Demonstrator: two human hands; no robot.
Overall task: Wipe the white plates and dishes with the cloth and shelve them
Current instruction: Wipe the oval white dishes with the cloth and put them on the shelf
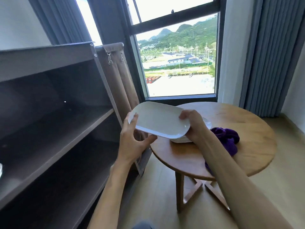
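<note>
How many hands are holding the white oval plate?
2: left hand grips its left end, right hand its right end, above the stack of dishes.

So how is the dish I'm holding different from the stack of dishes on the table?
The held dish is a single piece, up in the air and tilted, gripped at its ends by the left hand and right hand. The stack of dishes is several pieces piled flat on the round table, beside the purple cloth, and partly hidden behind the held dish. Both are white.
</note>
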